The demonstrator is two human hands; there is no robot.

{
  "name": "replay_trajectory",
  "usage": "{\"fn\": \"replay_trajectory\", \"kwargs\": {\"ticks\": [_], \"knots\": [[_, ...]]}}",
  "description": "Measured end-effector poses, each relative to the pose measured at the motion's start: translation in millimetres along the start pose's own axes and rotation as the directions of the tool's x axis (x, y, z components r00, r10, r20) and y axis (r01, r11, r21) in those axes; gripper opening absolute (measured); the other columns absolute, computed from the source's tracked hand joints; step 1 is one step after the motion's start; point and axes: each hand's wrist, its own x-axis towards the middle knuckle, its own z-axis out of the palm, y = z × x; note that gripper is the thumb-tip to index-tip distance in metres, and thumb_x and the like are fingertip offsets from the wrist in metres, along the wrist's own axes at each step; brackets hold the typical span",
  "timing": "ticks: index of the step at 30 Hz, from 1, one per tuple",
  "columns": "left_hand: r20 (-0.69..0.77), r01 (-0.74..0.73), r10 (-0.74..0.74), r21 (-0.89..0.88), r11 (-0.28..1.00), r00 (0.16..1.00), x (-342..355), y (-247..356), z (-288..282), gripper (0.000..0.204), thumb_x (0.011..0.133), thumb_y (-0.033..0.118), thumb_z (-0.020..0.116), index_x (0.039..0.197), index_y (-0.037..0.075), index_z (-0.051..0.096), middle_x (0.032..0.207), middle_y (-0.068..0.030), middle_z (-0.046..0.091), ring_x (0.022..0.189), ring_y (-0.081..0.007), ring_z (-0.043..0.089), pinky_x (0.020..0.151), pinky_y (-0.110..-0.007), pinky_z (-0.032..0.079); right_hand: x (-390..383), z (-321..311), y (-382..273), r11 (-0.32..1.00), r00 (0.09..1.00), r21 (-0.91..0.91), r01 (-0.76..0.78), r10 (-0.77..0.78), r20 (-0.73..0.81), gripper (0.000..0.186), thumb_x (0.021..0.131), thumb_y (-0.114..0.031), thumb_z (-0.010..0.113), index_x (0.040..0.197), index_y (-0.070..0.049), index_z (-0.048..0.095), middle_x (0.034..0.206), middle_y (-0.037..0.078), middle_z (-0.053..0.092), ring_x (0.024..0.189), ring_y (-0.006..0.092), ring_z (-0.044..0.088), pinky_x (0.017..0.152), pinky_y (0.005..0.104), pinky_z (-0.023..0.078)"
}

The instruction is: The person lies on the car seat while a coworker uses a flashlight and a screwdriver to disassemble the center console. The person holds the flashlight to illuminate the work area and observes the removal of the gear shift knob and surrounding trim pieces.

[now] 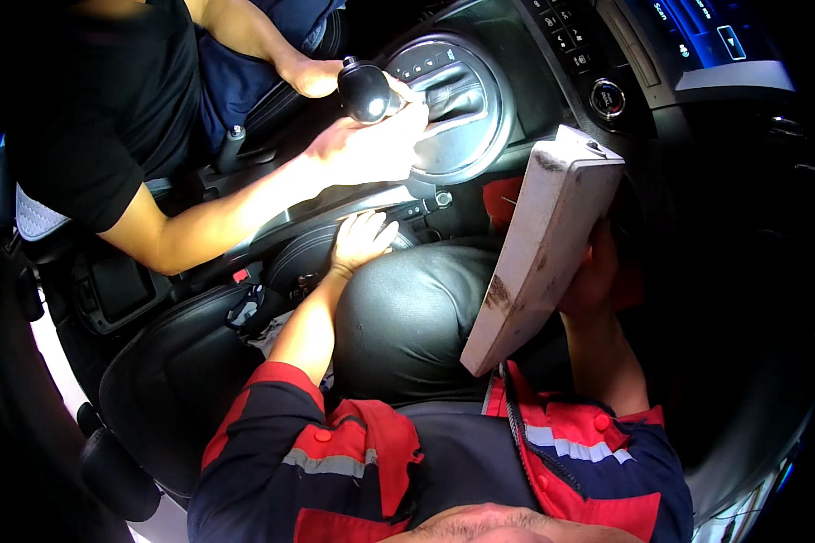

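So I'm sat in a car, and my right hand [593, 271] has got a pale box [539, 258], the long flat kind with dark grimy smudges along the near side. It's tilted, top end off toward the dash and bottom end down by my lap, just right of my knee [417, 303]. My grip is on the box's right side; that hand's in deep shadow and the fingers are partly hidden, so I can't tell exactly how they're bent, but they're closed on it.

My left hand [364, 239] is open with the fingers fanned out, resting by the black seat edge next to the console, and I see nothing in it. A red buckle [241, 275] sits further left.

Across from me there's a co-worker in a black shirt [100, 109], whose hand [362, 149] is right up at the shifter, just below the shiny black knob [365, 90]. Strong light on that bit, so the skin's kinda washed out. The shifter sits in a round silver plate [457, 149]. Up top right, there's a round button [607, 98] on the dash and a lit blue screen [711, 36].
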Motion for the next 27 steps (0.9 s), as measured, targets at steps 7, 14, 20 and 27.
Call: {"fn": "replay_trajectory", "kwargs": {"ticks": [7, 14, 20, 27], "knots": [[0.054, -0.020, 0.020, 0.009, 1.000, 0.998, -2, -4, 6, 0.051, 0.068, 0.036, 0.069, 0.116, 0.024, 0.062, 0.119, -0.0051, 0.060, 0.113, -0.0252, 0.056, 0.099, -0.046, 0.041, -1, -7, 0, 0.999, 1.000, -0.033, -0.010, 0.010, 0.001, 0.065, 0.100, -0.054, 0.032, 0.145, -0.007, 0.037, 0.140, 0.014, 0.050, 0.125, 0.0295, 0.052, 0.104, 0.0445, 0.043], [0.088, -0.010, 0.010, -0.009, 1.000, 0.996, -4, -4, 6, 0.051, 0.068, 0.034, 0.070, 0.117, 0.023, 0.063, 0.119, -0.0063, 0.061, 0.113, -0.0260, 0.056, 0.099, -0.047, 0.041, 1, -3, 1, 0.999, 1.000, -0.046, -0.013, 0.013, -0.008, 0.067, 0.098, -0.056, 0.034, 0.144, -0.007, 0.038, 0.140, 0.013, 0.050, 0.123, 0.0286, 0.053, 0.103, 0.0435, 0.043], [0.069, -0.024, 0.025, -0.015, 1.000, 0.997, -3, -5, 7, 0.052, 0.066, 0.033, 0.070, 0.116, 0.022, 0.063, 0.117, -0.0074, 0.062, 0.111, -0.0272, 0.058, 0.098, -0.047, 0.042, 3, -2, 0, 0.999, 0.999, -0.037, -0.007, 0.006, -0.031, 0.064, 0.098, -0.051, 0.039, 0.142, -0.005, 0.039, 0.138, 0.013, 0.052, 0.122, 0.0284, 0.054, 0.101, 0.0435, 0.044], [0.071, -0.031, 0.033, -0.027, 0.999, 0.997, -2, -5, 6, 0.052, 0.066, 0.033, 0.070, 0.116, 0.022, 0.063, 0.116, -0.0080, 0.062, 0.111, -0.0275, 0.058, 0.098, -0.047, 0.042, 5, 6, 4, 0.984, 0.973, -0.175, -0.037, -0.004, -0.232, 0.063, 0.096, -0.046, 0.050, 0.140, -0.001, 0.040, 0.133, 0.016, 0.054, 0.119, 0.0288, 0.056, 0.099, 0.0429, 0.047]]}}
